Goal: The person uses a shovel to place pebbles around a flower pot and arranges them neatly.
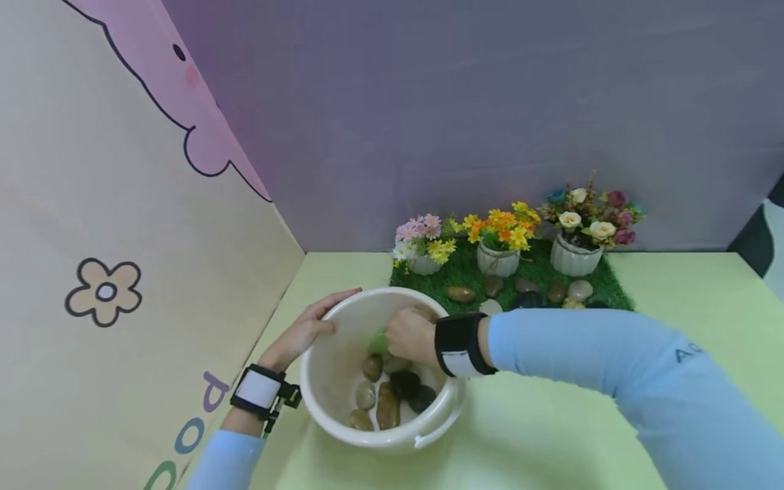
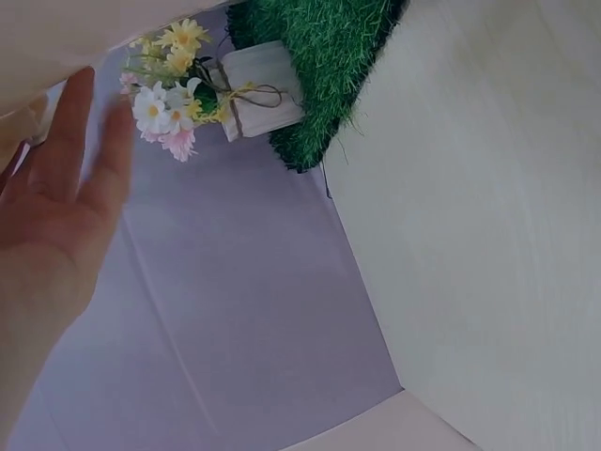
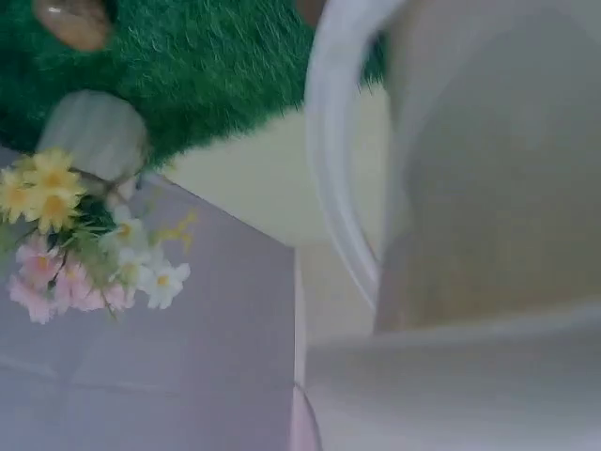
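Observation:
A white bucket [image 1: 318, 408] stands tilted on the table, with several smooth stones, brown, grey and black, at its bottom; one is a long brown stone [image 1: 388, 406]. My left hand [image 1: 301, 335] rests against the bucket's left rim, thumb on the edge and straight fingers along the outer wall. Inside the bucket, my right hand [image 1: 412, 335] has its fingers curled at a light green thing [image 1: 378, 342], mostly hidden by the hand. The right wrist view shows only the bucket's wall and white handle [image 3: 333, 169], not the hand.
Behind the bucket lies an artificial grass mat [image 1: 453, 289] bearing several stones. Pots of pink and white flowers [image 1: 422, 241], orange and yellow flowers [image 1: 502, 224] and mixed roses [image 1: 582, 221] line its back edge. A patterned wall [image 1: 141, 218] borders the table's left side.

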{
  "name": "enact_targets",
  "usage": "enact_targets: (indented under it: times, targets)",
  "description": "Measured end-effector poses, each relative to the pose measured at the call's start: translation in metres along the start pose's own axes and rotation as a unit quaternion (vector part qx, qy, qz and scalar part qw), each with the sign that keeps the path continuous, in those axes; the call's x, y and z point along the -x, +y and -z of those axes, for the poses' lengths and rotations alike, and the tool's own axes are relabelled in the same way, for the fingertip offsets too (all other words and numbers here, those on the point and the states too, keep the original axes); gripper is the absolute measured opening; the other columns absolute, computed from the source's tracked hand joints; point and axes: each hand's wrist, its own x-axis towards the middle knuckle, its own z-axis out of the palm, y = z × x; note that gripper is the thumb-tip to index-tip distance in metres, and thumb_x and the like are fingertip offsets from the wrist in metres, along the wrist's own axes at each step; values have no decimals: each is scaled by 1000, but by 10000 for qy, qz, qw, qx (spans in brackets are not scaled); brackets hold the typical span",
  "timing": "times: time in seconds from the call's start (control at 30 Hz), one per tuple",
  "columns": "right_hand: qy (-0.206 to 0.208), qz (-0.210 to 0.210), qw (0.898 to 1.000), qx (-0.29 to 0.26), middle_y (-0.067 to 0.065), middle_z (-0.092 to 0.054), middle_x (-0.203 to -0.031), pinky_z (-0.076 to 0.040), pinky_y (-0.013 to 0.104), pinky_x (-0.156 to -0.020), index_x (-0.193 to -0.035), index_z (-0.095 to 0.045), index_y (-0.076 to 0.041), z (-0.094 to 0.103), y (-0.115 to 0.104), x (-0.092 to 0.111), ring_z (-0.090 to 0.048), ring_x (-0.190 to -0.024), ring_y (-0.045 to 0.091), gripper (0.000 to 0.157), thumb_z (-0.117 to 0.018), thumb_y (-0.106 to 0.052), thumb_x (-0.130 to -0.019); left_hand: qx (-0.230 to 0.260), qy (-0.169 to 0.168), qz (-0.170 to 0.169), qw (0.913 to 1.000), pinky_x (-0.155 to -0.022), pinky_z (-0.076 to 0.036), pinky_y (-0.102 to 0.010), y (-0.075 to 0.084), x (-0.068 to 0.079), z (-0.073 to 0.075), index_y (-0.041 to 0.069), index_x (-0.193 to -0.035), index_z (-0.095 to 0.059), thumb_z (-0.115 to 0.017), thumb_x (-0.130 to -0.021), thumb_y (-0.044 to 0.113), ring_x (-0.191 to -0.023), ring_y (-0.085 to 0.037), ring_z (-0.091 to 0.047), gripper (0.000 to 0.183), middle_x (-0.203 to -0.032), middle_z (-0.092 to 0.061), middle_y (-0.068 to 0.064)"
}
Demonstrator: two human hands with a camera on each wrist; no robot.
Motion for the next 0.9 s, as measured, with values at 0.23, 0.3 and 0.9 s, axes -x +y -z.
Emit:
enact_targets:
  times: [0.23, 0.3, 0.9]
  targets:
    - [-59, 896, 9950, -433, -12, -65, -78, -47, 27, -56, -79, -66, -32, -6, 15, 3, -59, -68, 8, 10, -59, -39, -80, -81, 247, -115, 9996, -92, -46, -43, 4, -1, 1, 14, -141, -34, -42, -77, -5, -126, -36, -41, 67, -148, -31, -7]
    - [-81, 1165, 9898, -820, -10, -65, -76, -48, 28, -58, -76, -64, -29, -8, 17, 6, -59, -67, 11, 12, -60, -40, -77, 51, 264, -165, 9995, -90, -47, -43, 2, -1, -1, 12, -141, -33, -42, -76, -6, -124, -37, -42, 69, -147, -32, -10]
    - [-1203, 1910, 8862, -4047, -8, -38, -49, -30, 22, -44, -50, -43, -19, 3, 5, 16, -32, -45, 6, 27, -56, -16, -74, -297, 902, -471, 9944, -82, -51, -41, 2, -2, -11, 8, -135, -44, -42, -71, -14, -114, -39, -51, 67, -144, -36, -8]
